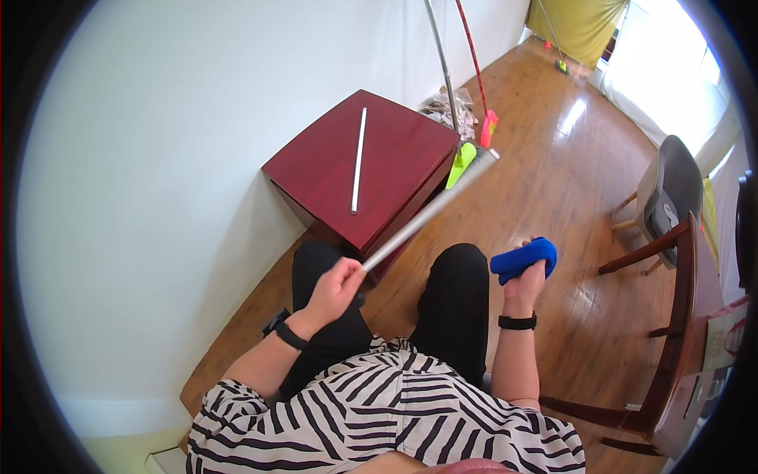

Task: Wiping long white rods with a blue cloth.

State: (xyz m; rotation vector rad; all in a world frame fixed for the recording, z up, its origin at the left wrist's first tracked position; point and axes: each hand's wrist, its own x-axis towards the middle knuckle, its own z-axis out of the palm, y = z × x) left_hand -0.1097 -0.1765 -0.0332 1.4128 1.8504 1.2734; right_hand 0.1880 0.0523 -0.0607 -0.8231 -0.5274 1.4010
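My left hand (334,290) grips one end of a long pale tube (427,214), which slants up and to the right past the front edge of a dark red wooden cabinet (408,142). The tube looks slightly blurred, and its far end has a light cap. A folded blue cloth (520,262) is wrapped in my right hand (526,290), held apart from the tube above the floor. On the cabinet top lies a thin white tube (359,160), perhaps a lamp tube, with a small dark tip at its near end.
Behind the cabinet stand a broom (461,166) with a green head and a red-handled pink tool (489,128), beside a heap of litter (448,109). A white wall (166,166) runs along the left. To the right are a grey chair (675,183) and a wooden table (681,355).
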